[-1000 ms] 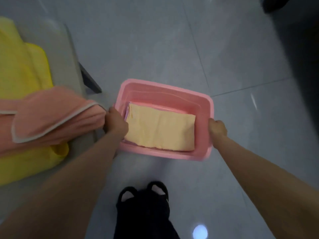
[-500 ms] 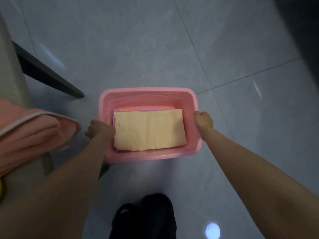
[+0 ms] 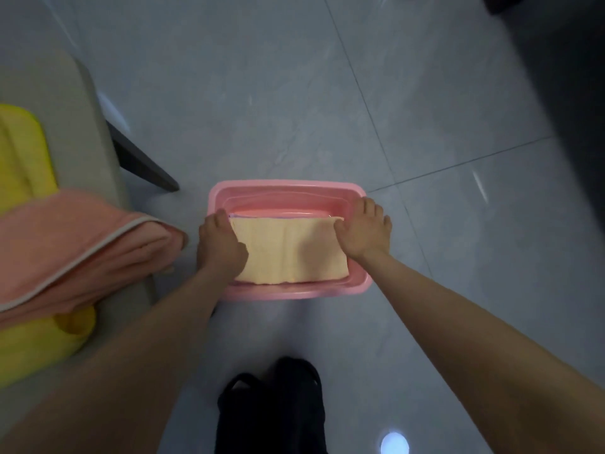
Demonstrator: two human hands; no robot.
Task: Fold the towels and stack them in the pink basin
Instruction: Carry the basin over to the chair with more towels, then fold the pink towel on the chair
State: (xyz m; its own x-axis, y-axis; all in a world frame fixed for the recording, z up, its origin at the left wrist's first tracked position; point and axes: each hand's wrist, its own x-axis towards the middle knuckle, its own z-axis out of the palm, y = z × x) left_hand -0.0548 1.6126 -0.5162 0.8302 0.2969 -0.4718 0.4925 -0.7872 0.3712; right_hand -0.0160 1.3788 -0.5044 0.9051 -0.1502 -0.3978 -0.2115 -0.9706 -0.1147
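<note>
Yellow towel (image 3: 19, 178) and pink towel (image 3: 65, 244) lie on a seat (image 3: 49, 103), well left of both hands. Left hand (image 3: 220, 245) is on the left end of the folded towel (image 3: 288, 250) in the pink basin (image 3: 288, 188); its fingers bend down, can't tell if gripping. Right hand (image 3: 363, 229) lies with fingers spread on the towel's right end.

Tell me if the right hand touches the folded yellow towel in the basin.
Touching. Head view: the right hand lies on the yellow towel at its right end, no gap showing.
</note>
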